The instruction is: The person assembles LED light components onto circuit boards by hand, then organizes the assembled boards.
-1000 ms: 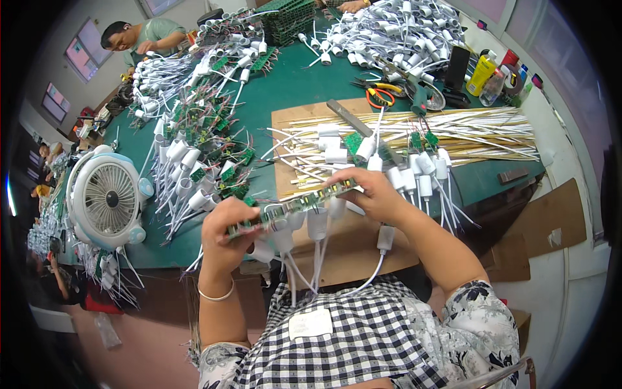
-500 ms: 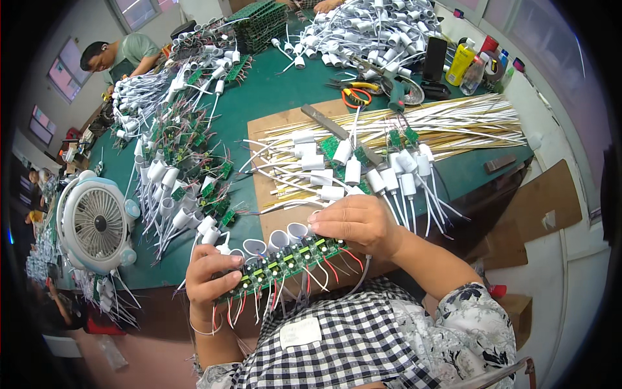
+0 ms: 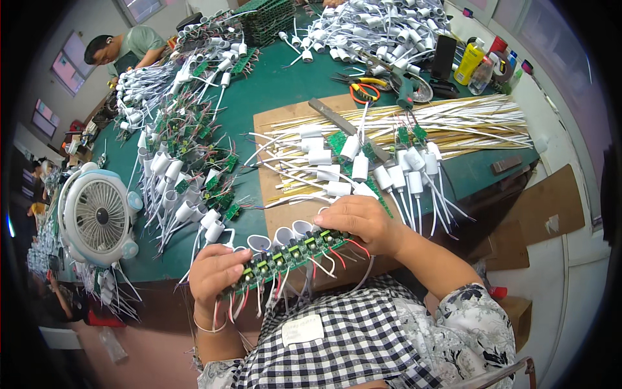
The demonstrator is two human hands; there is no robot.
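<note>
A long strip of green circuit boards (image 3: 297, 258) is held up over the table's near edge, with short red and white wires hanging from its near side. My left hand (image 3: 219, 273) is closed round its left end, fingers lying over the top. At the other end, my right hand (image 3: 363, 223) grips the strip, its thumb hidden. Several open-ended white plastic sleeves (image 3: 259, 244) stand just behind the strip, between my hands; whether they touch it I cannot tell. Beyond my right hand lie white sleeves with cables (image 3: 396, 176) and small green boards.
Bundled white and yellow wires (image 3: 453, 123) lie across a cardboard sheet (image 3: 278, 217). Pliers (image 3: 364, 91) and a green-handled tool (image 3: 405, 94) are behind them. Wired boards and sleeves (image 3: 188, 162) heap up on the left beside a white fan (image 3: 100, 214). A co-worker (image 3: 129, 48) bends over the far left.
The strip has tilted a little, its top turning toward me, and both hands have shifted slightly with it. The whole view has moved slightly.
</note>
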